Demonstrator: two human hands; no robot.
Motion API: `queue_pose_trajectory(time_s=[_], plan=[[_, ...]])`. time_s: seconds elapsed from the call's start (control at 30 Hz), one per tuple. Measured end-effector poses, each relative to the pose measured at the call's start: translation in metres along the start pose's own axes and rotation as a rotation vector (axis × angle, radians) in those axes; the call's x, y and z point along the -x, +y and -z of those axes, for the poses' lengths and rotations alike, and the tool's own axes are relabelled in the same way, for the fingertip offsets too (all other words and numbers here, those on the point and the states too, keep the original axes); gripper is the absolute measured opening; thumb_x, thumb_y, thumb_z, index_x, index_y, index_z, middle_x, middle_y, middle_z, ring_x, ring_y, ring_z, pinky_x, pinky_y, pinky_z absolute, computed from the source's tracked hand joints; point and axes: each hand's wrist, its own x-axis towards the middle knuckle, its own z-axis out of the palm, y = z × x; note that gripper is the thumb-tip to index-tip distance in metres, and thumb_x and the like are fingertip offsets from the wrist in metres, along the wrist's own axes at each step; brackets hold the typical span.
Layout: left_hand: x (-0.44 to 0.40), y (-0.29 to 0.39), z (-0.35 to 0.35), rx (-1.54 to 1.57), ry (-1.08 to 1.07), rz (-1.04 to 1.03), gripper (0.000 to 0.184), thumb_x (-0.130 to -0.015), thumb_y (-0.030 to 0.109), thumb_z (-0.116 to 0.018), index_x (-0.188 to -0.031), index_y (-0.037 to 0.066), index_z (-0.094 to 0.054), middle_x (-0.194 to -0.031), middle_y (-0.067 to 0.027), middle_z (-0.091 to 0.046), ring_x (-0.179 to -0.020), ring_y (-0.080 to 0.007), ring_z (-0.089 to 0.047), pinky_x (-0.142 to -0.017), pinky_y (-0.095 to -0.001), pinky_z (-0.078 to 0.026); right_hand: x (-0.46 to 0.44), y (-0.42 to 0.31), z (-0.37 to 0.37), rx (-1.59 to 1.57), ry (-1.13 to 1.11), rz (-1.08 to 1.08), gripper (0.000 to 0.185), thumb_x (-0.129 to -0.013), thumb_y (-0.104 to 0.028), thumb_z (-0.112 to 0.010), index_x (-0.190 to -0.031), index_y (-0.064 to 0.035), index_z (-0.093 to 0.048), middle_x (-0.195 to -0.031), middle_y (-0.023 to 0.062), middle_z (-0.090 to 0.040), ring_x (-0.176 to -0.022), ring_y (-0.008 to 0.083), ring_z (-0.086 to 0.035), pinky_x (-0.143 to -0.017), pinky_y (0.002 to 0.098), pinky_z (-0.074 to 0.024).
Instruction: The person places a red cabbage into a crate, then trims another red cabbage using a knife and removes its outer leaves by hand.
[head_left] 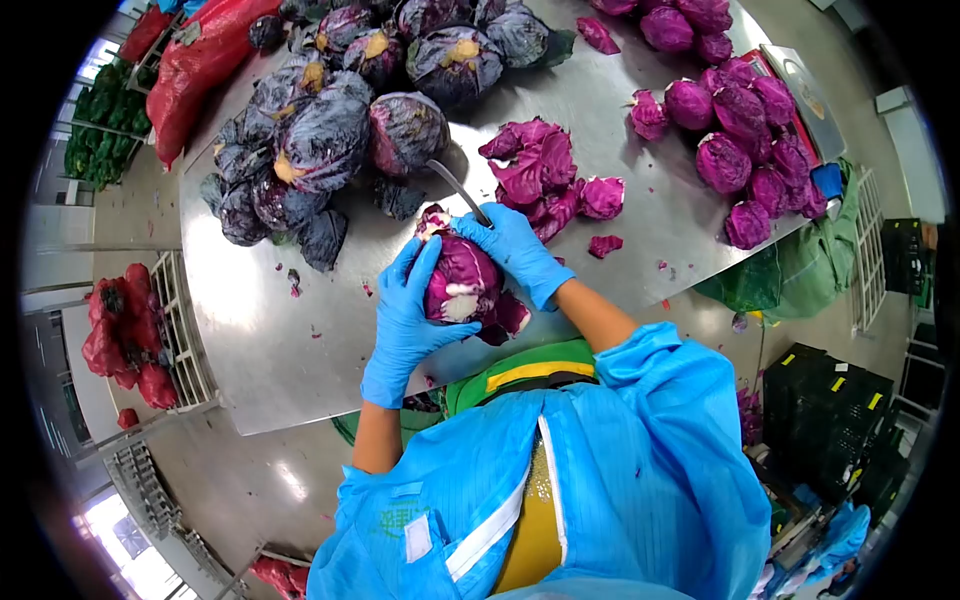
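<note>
My left hand (pixel 402 310), in a blue glove, is wrapped around the left side of a purple cabbage (pixel 468 272) with a pale patch on its side. My right hand (pixel 515 250), gloved as well, is closed on a knife (pixel 460 186); the curved blade sticks out up and to the left, while its handle is hidden in the hand. The right fingers lie against the cabbage's upper side. A pale, ragged stem end (pixel 432 220) shows at the top. Below it hangs or lies a loose purple leaf (pixel 508 316); I cannot tell whether it is attached.
Dark untrimmed cabbages (pixel 325 130) are heaped at the back left of the metal table (pixel 300 340). Peeled leaves (pixel 535 165) lie beyond my hands. Trimmed purple cabbages (pixel 740 110) are piled at the right. Red sacks (pixel 205 70) and black crates (pixel 825 410) stand around the table.
</note>
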Motion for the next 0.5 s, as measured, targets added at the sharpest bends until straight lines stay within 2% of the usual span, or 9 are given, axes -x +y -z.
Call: queue_pose_trajectory(time_s=[0.1,0.13,0.23,0.3,0.37,0.4,0.5], plan=[[-0.017,0.004,0.004,0.055,0.002,0.148,0.115,-0.049,0.037,-0.092,-0.145,0.01,-0.035,-0.136,-0.0193,-0.042,-0.122,-0.035,-0.045,-0.104,-0.0435,-0.039,0.008,0.002,0.0,0.117,0.283,0.137,0.04,-0.092,-0.039,-0.062,-0.093,0.0008,-0.059,-0.082,0.0194,-0.062,-0.072,0.0246,-0.06,-0.07,0.038,-0.0488],[-0.019,0.004,0.003,0.094,0.013,0.212,0.115,-0.049,0.035,-0.092,-0.144,0.009,-0.035,-0.134,-0.0189,-0.043,-0.122,-0.0336,-0.046,-0.105,-0.0424,-0.039,0.015,0.005,0.004,0.02,0.25,0.141,0.041,-0.092,-0.04,-0.061,-0.106,-0.0015,-0.061,-0.089,0.0176,-0.065,-0.075,0.0265,-0.063,-0.07,0.0369,-0.0493],[-0.021,-0.009,-0.018,0.269,0.213,0.126,0.114,-0.052,0.033,-0.092,-0.144,0.005,-0.033,-0.134,-0.0172,-0.044,-0.122,-0.03,-0.047,-0.104,-0.0404,-0.04,0.056,-0.015,0.019,-0.275,0.081,-0.002,0.049,-0.09,-0.043,-0.063,-0.119,-0.0046,-0.06,-0.092,0.0165,-0.065,-0.081,0.0272,-0.065,-0.069,0.0359,-0.05],[-0.025,-0.01,-0.027,0.398,0.22,0.158,0.109,-0.052,0.032,-0.092,-0.14,0.003,-0.036,-0.133,-0.0186,-0.044,-0.125,-0.0325,-0.044,-0.105,-0.0438,-0.039,0.057,-0.02,0.017,0.079,0.19,0.303,0.06,-0.085,-0.047,-0.066,-0.129,-0.0079,-0.057,-0.095,0.015,-0.06,-0.08,0.0273,-0.063,-0.065,0.0372,-0.0502],[-0.028,0.0,-0.023,0.467,0.203,0.207,0.108,-0.052,0.031,-0.092,-0.14,0.002,-0.036,-0.132,-0.0186,-0.045,-0.123,-0.0316,-0.046,-0.105,-0.0439,-0.039,0.057,-0.036,0.016,0.395,0.217,0.436,0.063,-0.082,-0.05,-0.067,-0.129,-0.0082,-0.057,-0.095,0.0146,-0.057,-0.078,0.028,-0.062,-0.064,0.0388,-0.0502],[-0.029,-0.004,-0.024,0.412,0.198,0.195,0.107,-0.052,0.031,-0.09,-0.14,0.002,-0.036,-0.13,-0.0188,-0.047,-0.121,-0.0317,-0.049,-0.104,-0.0444,-0.04,0.052,-0.047,0.013,0.515,0.258,0.44,0.067,-0.079,-0.053,-0.069,-0.128,-0.0093,-0.057,-0.094,0.0137,-0.053,-0.072,0.0294,-0.06,-0.061,0.0395,-0.0499],[-0.032,0.001,-0.023,0.275,0.17,0.164,0.107,-0.052,0.033,-0.089,-0.14,0.003,-0.037,-0.131,-0.0195,-0.047,-0.119,-0.0336,-0.049,-0.102,-0.045,-0.041,0.031,-0.053,0.002,0.563,0.183,0.44,0.064,-0.076,-0.053,-0.072,-0.124,-0.0108,-0.061,-0.094,0.0136,-0.052,-0.077,0.0269,-0.061,-0.066,0.0389,-0.05]])
